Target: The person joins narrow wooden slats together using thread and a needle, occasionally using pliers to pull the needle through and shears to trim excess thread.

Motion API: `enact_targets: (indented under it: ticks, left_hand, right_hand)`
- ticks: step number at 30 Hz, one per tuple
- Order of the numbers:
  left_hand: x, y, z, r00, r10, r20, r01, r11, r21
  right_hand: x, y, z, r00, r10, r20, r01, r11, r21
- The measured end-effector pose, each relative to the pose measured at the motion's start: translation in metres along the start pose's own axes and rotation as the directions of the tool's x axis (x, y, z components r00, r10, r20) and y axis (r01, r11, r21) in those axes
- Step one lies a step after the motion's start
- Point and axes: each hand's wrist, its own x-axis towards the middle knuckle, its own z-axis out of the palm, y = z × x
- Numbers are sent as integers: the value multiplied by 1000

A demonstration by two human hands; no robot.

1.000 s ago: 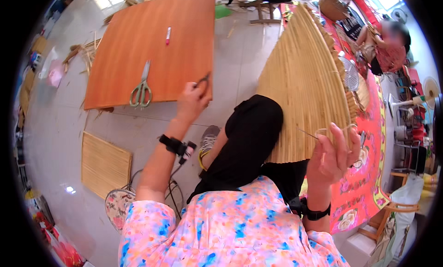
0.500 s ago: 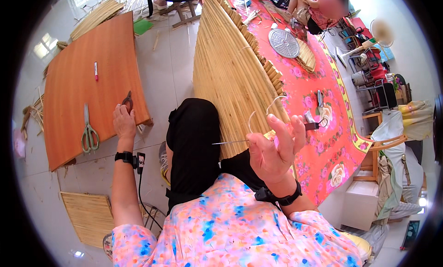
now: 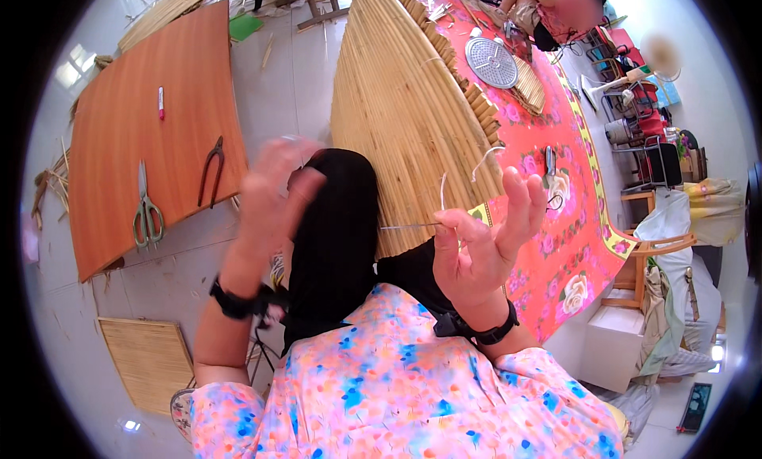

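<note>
Left of the reed panel (image 3: 405, 109), a reddish-brown wooden counter (image 3: 186, 70) is set on a pale tiled floor (image 3: 298, 86). Right of the panel, a red floral cloth (image 3: 548, 256) with a yellow border is spread. To its upper right, another person (image 3: 567, 10) is seen; farther right, a pale fan (image 3: 660, 58) is placed.

The panel is rested with its lower end at the wearer's lap, just beside a black-clad knee (image 3: 333, 197). It is made up of narrow straw-coloured strips set side by side; its right edge is roughened by short stub ends. Pale thread (image 3: 443, 193) is seen near its lower right edge in two stretches; whether these are joined cannot be told.

Counted on the counter, left of the panel: scissors (image 3: 144, 194), one pair; dark pliers (image 3: 216, 150), one; marker (image 3: 161, 103), one. On the cloth, right of the panel: perforated grey disc (image 3: 492, 63), one. On the floor, lower left of the panel: small straw-coloured mat (image 3: 143, 364), one. Needle (image 3: 409, 226), one, pinched by the right hand (image 3: 484, 256) between thumb and forefinger at the panel's lower end, other fingers raised. Left hand (image 3: 274, 189), left of the panel: blurred, thumb parted wide from the fingers.
</note>
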Motion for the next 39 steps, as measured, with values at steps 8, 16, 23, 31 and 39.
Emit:
enact_targets:
  ticks: [8,16,23,31,39]
  left_hand:
    - [-5,86,44,989,97,-116,-147,788,-597]
    - [-3,96,57,977,29,-213,-168,723,-670]
    - [5,87,44,945,-304,117,268,522,-810]
    - [17,71,35,990,-140,-20,89,729,-678]
    - [48,81,44,977,-138,165,203,332,-921]
  right_hand:
    - [1,-5,-1,999,40,22,-40,999,14]
    - [-2,-3,3,1000,26,11,-27,996,84]
    - [-11,14,0,986,164,-20,-158,970,186]
    - [-6,11,16,888,444,116,-457,832,315]
    - [6,5,18,812,538,225,-583,766,270]
